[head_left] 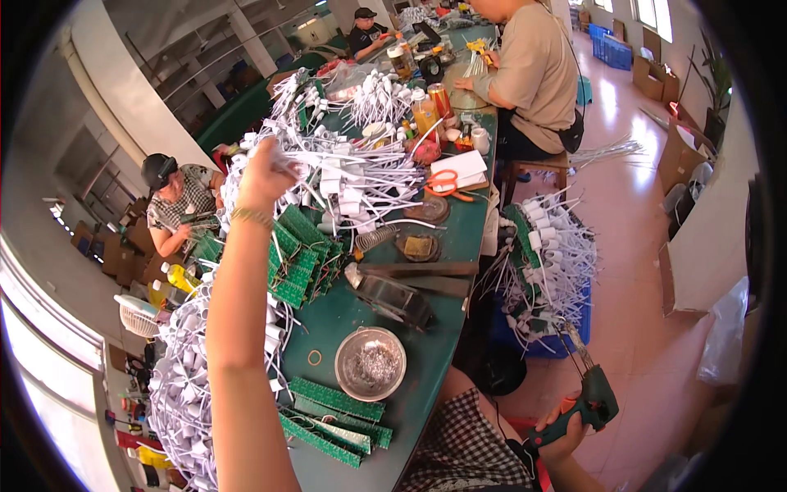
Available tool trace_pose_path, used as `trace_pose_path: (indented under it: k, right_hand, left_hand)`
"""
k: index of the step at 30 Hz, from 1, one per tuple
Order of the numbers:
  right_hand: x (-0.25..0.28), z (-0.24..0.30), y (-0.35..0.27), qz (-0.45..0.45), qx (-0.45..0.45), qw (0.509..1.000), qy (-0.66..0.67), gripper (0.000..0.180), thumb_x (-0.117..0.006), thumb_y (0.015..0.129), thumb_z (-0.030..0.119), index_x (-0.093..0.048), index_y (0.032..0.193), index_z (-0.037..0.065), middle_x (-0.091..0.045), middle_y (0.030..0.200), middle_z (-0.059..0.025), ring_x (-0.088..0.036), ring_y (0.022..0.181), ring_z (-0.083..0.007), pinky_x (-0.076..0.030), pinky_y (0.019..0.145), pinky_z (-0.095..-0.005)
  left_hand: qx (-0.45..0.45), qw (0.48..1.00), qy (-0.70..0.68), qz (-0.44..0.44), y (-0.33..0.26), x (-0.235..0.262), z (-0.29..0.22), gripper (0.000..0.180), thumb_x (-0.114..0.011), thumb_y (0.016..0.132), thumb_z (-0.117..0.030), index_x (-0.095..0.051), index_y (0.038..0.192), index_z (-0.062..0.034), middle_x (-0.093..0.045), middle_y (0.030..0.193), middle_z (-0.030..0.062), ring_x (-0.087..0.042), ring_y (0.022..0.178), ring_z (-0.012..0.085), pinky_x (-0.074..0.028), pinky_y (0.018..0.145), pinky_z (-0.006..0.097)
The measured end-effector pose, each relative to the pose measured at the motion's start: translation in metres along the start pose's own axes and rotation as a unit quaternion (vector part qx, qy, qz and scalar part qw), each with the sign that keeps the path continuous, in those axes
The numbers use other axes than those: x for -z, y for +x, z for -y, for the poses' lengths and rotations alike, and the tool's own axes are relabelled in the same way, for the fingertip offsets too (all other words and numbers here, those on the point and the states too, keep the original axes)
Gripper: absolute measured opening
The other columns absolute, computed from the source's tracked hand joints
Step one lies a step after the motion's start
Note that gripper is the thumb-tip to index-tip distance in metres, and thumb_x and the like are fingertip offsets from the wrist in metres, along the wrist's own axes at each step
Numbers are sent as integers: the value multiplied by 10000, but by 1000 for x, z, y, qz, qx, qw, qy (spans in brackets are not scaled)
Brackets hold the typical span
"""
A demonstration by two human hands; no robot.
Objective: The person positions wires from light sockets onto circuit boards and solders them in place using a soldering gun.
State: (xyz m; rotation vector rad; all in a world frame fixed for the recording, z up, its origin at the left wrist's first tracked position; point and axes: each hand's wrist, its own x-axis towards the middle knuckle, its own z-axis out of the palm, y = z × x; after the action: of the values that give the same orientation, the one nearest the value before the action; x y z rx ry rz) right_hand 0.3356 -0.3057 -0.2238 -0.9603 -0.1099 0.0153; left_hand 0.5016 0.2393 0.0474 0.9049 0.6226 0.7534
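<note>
Gripping the dark-green soldering gun [600, 400], right hand [562, 436] is off the bench [438, 357]'s right side, near the blue crate [584, 316]. Left hand [264, 176] is at the white wired parts [352, 176] piled on the bench; blurred, can't tell if it's holding any.

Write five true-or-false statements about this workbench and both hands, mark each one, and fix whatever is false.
1. The right hand holds a green pistol-shaped tool. True.
2. The metal bowl stands on the floor. False: it stands on the green table.
3. Green circuit boards lie close to the metal bowl. True.
4. The scissors have blue handles. False: the handles are orange.
5. The left hand is inside the metal bowl. False: it is out at the pile of white wired parts; blur hides whether it grips any.
</note>
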Motion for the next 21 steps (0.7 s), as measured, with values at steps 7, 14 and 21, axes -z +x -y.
trace_pose_path:
  k: [7, 14, 21]
  right_hand:
    - [-17, 10, -6, -84, -25, 996, -17, 384, -447, 966, 366, -416, 1201, 64, -458, 705, -63, -470, 538, -121, -452, 445, -253]
    - [-15, -4, 11, -45, -16, 998, -41, 381, -421, 974, 361, -424, 1207, 59, -466, 729, -73, -479, 558, -128, -455, 451, -247]
    - [-40, -2, 10, 13, -47, 999, -5, 417, -478, 951, 376, -404, 1177, 33, -489, 725, -81, -497, 570, -134, -469, 491, -266]
  left_hand:
    - [-230, 527, 817, 44, 38, -19, 87, 568, -491, 913, -506, -692, 1028, 13, -665, 1091, 238, -631, 1056, 375, -487, 916, 465]
    - [-473, 470, 716, 207, -104, 57, 72, 395, -701, 776, -160, -617, 1134, -13, -523, 1266, 193, -509, 1158, 378, -449, 954, 444]
    - [-209, 519, 766, 317, -290, 212, 77, 753, -707, 829, -394, -399, 1424, -49, -271, 1526, 216, -214, 1430, 422, -254, 1102, 570]
